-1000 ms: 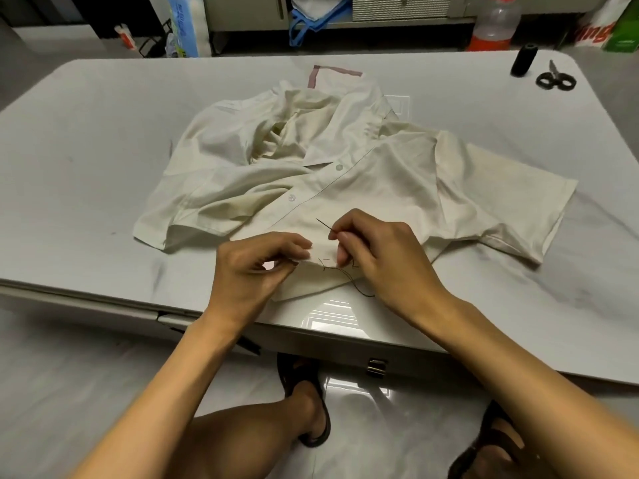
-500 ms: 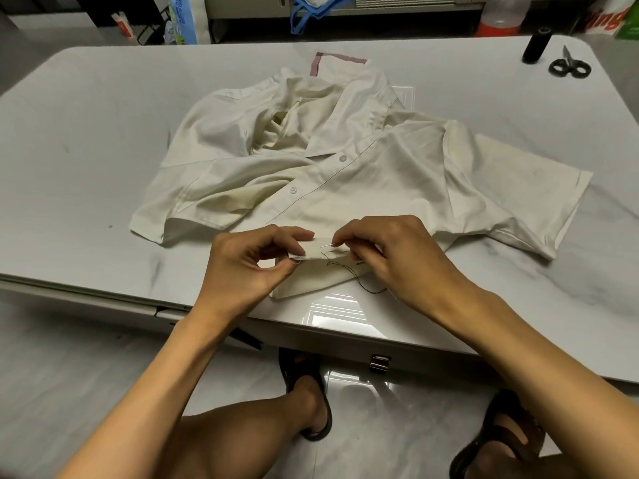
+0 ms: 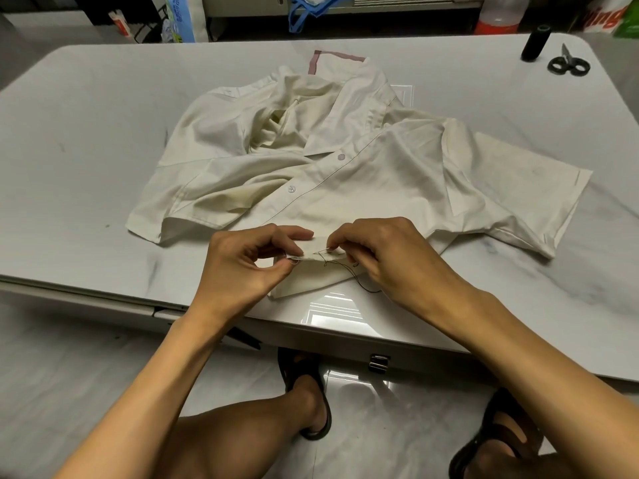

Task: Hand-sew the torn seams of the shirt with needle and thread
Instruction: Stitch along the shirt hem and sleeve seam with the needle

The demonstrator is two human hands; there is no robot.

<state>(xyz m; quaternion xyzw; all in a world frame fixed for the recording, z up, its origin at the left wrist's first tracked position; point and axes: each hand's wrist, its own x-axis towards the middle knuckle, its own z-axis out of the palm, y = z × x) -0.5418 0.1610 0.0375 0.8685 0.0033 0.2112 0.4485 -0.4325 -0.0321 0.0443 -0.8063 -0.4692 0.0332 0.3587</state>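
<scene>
— Where's the shirt?
— The crumpled cream button-up shirt [image 3: 345, 174] lies mid-table, its hem at the near edge of the glossy white marble-look table [image 3: 86, 167]
— The hands?
— The left hand [image 3: 249, 264] pinches the folded hem. The right hand [image 3: 387, 257] pinches a thin metal needle [image 3: 323, 251] against that hem, and loose dark thread [image 3: 359, 281] trails below
— Anything else?
— A black thread spool [image 3: 535, 43] and small black-handled scissors [image 3: 568, 63] at the far right corner

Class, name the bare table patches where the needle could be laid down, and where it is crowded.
Free: the table left of the shirt; the near right, beyond the right hand. Crowded: near middle, left hand and right hand on the hem; far right corner, spool and scissors.
</scene>
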